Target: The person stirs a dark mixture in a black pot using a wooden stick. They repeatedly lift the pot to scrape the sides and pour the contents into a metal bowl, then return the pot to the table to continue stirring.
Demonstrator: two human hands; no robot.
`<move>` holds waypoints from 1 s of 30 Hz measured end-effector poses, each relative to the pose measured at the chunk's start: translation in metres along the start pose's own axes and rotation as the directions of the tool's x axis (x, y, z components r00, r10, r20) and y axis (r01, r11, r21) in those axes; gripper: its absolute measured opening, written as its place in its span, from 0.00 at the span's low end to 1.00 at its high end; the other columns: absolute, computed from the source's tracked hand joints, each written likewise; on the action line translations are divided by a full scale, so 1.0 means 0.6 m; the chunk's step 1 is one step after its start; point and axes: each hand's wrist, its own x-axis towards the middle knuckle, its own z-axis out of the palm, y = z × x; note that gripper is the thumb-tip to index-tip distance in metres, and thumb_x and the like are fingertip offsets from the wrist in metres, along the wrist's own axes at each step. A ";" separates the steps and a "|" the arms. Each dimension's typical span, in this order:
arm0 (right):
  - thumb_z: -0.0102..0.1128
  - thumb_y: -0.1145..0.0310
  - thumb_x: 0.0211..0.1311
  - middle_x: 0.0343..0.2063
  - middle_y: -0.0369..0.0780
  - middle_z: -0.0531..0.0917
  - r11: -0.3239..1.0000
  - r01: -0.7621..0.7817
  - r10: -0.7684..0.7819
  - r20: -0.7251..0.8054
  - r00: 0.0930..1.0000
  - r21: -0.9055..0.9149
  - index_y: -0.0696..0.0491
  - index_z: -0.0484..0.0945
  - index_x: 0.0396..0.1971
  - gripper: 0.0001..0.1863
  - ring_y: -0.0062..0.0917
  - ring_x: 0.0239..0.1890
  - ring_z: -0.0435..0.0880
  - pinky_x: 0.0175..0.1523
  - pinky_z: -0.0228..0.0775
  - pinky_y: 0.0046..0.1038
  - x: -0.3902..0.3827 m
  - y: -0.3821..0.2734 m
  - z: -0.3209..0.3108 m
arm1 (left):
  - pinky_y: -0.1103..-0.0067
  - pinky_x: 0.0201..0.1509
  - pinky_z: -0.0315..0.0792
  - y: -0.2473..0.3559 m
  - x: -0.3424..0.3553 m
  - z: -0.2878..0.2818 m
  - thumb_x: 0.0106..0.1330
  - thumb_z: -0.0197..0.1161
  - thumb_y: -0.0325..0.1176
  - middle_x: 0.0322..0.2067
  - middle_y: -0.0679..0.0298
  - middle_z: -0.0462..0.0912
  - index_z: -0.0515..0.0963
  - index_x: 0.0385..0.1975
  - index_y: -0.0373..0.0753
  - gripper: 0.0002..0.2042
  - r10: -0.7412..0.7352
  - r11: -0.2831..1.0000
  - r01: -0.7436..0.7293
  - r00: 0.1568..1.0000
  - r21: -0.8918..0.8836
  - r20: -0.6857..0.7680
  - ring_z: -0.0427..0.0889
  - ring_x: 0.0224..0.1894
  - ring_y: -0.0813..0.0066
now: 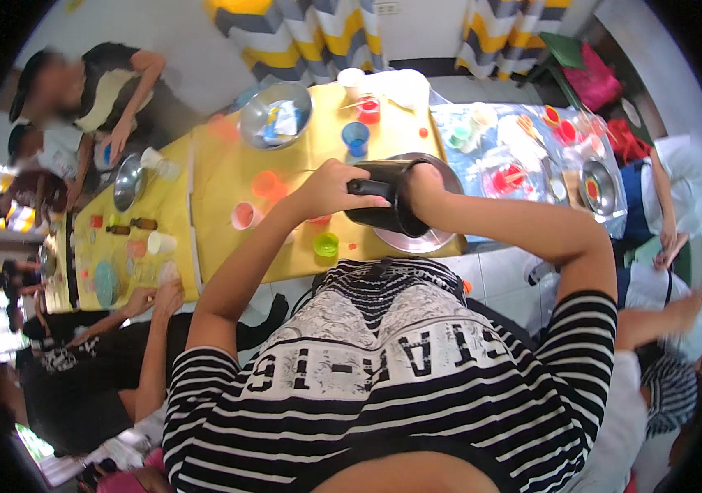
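My left hand [334, 187] is closed round the handle of a black pot or pitcher [392, 209], which is tilted over a round metal basin or tray [421, 242]. My right hand [429, 189] reaches into the black vessel, its fingers hidden inside. Around them on the yellow-covered table [211, 172] stand a blue cup [355, 138], an orange cup [269, 185], a red and white cup [246, 215] and a small green cup [325, 244].
A large steel bowl [277, 115] lies behind. Plastic-covered table space [474, 230] at right holds cups and a pan [598, 189]. Several people stand along both sides, one person's hands [158, 292] close by at left. Curtains [302, 33] hang beyond.
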 end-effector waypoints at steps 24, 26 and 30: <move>0.42 0.66 0.54 0.15 0.37 0.74 0.859 0.046 -0.361 0.540 0.760 0.509 0.52 0.78 0.24 0.12 0.21 0.21 0.76 0.28 0.67 0.23 -0.057 0.047 -0.094 | 0.77 0.18 0.64 0.055 0.046 -0.011 0.43 0.69 0.49 0.09 0.62 0.69 0.71 0.11 0.39 0.20 0.341 0.839 -0.334 0.938 0.431 0.062 0.70 0.12 0.65; 0.41 0.67 0.55 0.15 0.37 0.74 0.680 0.019 -0.490 0.435 0.755 0.733 0.53 0.78 0.24 0.13 0.21 0.22 0.76 0.29 0.67 0.23 -0.055 0.064 -0.108 | 0.77 0.17 0.63 0.054 0.038 -0.020 0.42 0.70 0.49 0.09 0.63 0.69 0.70 0.10 0.40 0.20 0.410 0.793 -0.376 0.911 0.479 0.037 0.70 0.12 0.66; 0.38 0.66 0.61 0.09 0.33 0.68 -0.522 -0.019 -0.459 -0.262 0.849 0.853 0.58 0.76 0.39 0.17 0.15 0.10 0.67 0.17 0.59 0.14 -0.090 0.127 -0.072 | 0.77 0.16 0.62 0.027 0.023 -0.047 0.44 0.67 0.51 0.09 0.64 0.70 0.70 0.10 0.41 0.20 0.446 0.748 -0.279 0.883 0.603 -0.144 0.71 0.12 0.68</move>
